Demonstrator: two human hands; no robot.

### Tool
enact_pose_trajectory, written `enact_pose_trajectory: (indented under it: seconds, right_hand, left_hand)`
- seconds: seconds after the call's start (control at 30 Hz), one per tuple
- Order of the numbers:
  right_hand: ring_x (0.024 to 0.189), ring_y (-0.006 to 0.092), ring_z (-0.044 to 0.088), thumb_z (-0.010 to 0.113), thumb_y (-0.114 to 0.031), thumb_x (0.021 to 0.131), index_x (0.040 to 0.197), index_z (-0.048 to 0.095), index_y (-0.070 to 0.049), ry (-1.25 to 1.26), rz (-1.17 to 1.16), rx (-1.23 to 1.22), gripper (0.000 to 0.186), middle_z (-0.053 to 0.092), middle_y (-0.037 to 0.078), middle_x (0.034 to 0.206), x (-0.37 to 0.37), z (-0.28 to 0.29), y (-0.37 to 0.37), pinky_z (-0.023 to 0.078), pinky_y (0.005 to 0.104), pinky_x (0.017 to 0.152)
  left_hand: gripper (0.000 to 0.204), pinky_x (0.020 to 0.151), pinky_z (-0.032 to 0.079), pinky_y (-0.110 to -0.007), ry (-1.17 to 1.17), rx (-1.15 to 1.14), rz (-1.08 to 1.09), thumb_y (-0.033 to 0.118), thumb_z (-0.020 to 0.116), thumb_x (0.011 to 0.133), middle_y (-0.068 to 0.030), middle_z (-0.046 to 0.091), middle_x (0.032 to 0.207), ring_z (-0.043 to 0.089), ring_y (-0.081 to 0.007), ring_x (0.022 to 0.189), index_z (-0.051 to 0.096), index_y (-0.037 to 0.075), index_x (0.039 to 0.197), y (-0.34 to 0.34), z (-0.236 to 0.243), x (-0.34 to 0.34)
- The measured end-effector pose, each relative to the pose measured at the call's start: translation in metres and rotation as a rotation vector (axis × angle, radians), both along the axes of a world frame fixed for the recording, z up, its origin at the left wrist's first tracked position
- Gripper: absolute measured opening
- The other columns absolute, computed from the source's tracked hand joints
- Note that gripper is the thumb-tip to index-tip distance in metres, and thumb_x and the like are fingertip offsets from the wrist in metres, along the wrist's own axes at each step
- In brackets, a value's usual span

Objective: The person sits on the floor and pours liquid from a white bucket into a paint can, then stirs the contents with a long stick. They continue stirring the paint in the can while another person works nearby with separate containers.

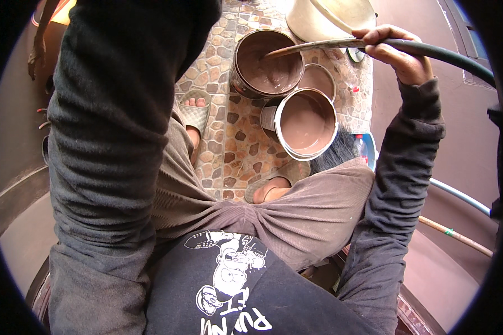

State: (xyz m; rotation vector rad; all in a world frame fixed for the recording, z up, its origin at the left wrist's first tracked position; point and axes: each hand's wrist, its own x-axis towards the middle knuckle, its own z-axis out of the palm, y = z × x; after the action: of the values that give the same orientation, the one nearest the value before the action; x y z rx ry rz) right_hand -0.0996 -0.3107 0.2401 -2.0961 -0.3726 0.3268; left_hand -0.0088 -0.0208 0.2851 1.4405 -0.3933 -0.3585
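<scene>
My right hand (402, 53) grips a long, dark, curved rod or hose (436, 51), fingers wrapped round it at the upper right. Its lighter, paint-smeared end dips into brown paint (268, 70) in a dark round pail (236, 84). Close in front of that pail, a white-rimmed bucket (268, 118) holds more brown paint, nearly to the brim. A third round container (325, 77) with a brown surface sits partly hidden behind them. My left arm (112, 139) reaches up across the left side; its hand is beyond the picture.
A large cream tub (330, 17) stands beyond the pails. Dark bristles (338, 153) and a blue basin (371, 146) with a bottle lie by my right knee. Poles (455, 234) run along the right wall. Another person's hand (36, 61) hangs at far left. Stone-patterned tiles (240, 156) cover the floor.
</scene>
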Motion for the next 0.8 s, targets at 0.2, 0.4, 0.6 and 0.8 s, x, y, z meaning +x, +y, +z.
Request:
enact_pose_trajectory:
  seconds: [0.2,0.4,0.6,0.8]
  right_hand:
    - [0.084,0.0168,0.063,0.064,-0.012,0.084,0.101,0.062,0.000,-0.184,0.024,-0.149,0.021,0.066,0.011,0.091,0.009,-0.039,0.058,0.052,0.0280,0.078]
    - [0.073,0.0122,0.063,0.061,-0.013,0.086,0.090,0.061,0.002,-0.131,-0.127,-0.361,0.016,0.065,0.008,0.081,0.008,-0.042,0.052,0.053,0.0246,0.067]
    - [0.075,0.0141,0.063,0.060,-0.013,0.087,0.094,0.061,0.003,0.046,-0.168,0.095,0.018,0.063,0.008,0.081,0.013,-0.053,0.065,0.054,0.0251,0.071]
    - [0.077,0.0157,0.063,0.061,-0.013,0.087,0.092,0.060,0.003,0.037,-0.307,-0.011,0.017,0.063,0.008,0.082,0.014,-0.058,0.049,0.057,0.0295,0.070]
  left_hand:
    - [0.015,0.068,0.047,-0.033,0.005,0.005,-0.005,0.015,0.054,0.080,-0.0137,0.060,0.079,0.059,-0.0244,0.077,0.056,0.000,0.083,-0.001,0.000,0.000]
    - [0.015,0.069,0.047,-0.033,0.001,0.013,-0.006,0.014,0.055,0.080,-0.0142,0.060,0.079,0.059,-0.0246,0.078,0.056,0.000,0.083,-0.001,0.000,0.000]
    - [0.015,0.070,0.047,-0.033,0.005,0.015,-0.018,0.014,0.055,0.079,-0.0147,0.060,0.080,0.059,-0.0248,0.079,0.057,0.000,0.083,-0.002,0.000,0.000]
    - [0.015,0.071,0.047,-0.033,-0.001,0.023,-0.022,0.014,0.056,0.079,-0.0151,0.060,0.080,0.059,-0.0251,0.080,0.057,-0.001,0.083,0.001,0.000,-0.001]
